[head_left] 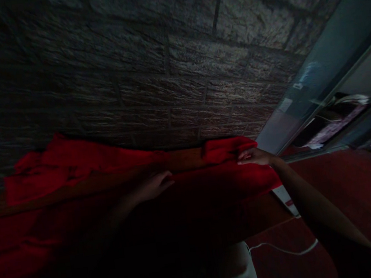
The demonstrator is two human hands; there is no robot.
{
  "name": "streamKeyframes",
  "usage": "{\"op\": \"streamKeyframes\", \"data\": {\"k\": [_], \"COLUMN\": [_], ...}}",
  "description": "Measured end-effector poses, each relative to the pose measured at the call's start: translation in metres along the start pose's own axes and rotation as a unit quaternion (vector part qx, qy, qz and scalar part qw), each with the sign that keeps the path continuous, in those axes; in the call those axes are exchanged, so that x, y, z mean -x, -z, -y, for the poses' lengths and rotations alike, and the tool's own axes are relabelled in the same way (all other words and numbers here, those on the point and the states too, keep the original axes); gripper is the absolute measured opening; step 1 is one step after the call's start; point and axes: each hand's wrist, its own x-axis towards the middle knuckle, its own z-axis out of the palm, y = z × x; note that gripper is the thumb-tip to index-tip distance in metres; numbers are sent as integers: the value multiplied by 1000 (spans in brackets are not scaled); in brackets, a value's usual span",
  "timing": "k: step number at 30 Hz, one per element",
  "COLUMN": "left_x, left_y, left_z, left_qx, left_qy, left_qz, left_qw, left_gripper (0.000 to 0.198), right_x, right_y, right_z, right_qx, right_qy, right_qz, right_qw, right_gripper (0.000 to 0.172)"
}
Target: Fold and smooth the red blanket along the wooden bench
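A long piece of red cloth (219,182) lies spread across a wooden table (184,159), much of its near part lost in dark shadow. My right hand (256,156) is at the cloth's far right edge, its fingers closed in a pinch with a bit of red fabric showing between them. Just beside it sits a small bunched red cloth (223,149). My left hand (154,185) is over the middle of the long cloth, fingers stretched out and thumb apart, holding nothing. Whether it touches the cloth is too dark to tell.
Another crumpled red cloth (68,164) lies along the table's back left, against a rough stone-block wall (147,61). A white object (286,201) lies at the table's right end. A white cable (284,250) hangs below. To the right is a doorway with a grey-blue frame (302,83).
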Motion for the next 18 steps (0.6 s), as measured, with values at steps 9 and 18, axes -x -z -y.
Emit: {"op": "streamKeyframes", "data": {"k": [9, 18], "left_x": [-110, -171], "left_y": [-60, -99], "left_z": [-48, -94], "left_qx": [119, 213], "left_qy": [-45, -40], "left_qz": [27, 22], "left_qw": [991, 976], "left_gripper": [26, 29], "right_x": [-9, -2], "right_y": [5, 4], "right_z": [0, -4], "right_qx": [-60, -39], "right_qy": [1, 27], "right_qz": [15, -6], "right_qw": [998, 999], "right_gripper": [49, 52]}}
